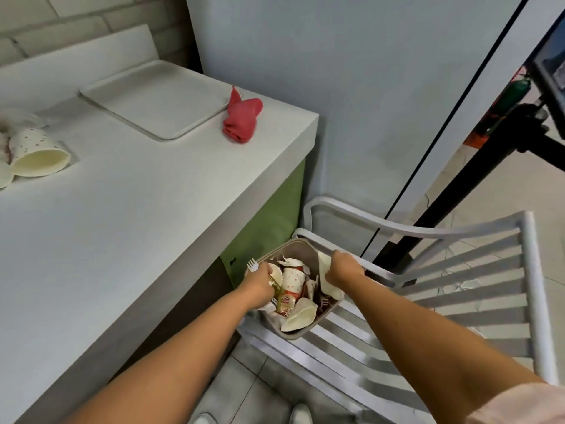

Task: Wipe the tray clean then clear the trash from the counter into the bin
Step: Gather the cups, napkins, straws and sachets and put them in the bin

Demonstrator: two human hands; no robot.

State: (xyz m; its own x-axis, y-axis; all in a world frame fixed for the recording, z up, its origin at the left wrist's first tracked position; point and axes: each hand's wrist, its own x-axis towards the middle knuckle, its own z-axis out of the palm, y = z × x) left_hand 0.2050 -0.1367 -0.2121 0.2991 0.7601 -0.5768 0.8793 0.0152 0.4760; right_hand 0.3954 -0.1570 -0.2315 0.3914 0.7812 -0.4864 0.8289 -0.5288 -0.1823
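A grey bin (301, 250) stands on a white slatted chair beside the counter, filled with paper cups, wrappers and plates. My left hand (260, 286) is over the bin's left side, gripping a white plastic fork (252, 265) and a paper cup with other scraps. My right hand (344, 270) is over the bin's right rim, holding a white paper plate (327, 276) that dips into the bin. The white tray (156, 97) lies at the back of the counter with a crumpled red cloth (242, 117) beside it.
A spotted paper cup (38, 153) lies on its side at the counter's (122, 215) left edge with more trash around it. The white chair (443, 286) fills the lower right. A black stand (477, 166) rises at the right, by the wall.
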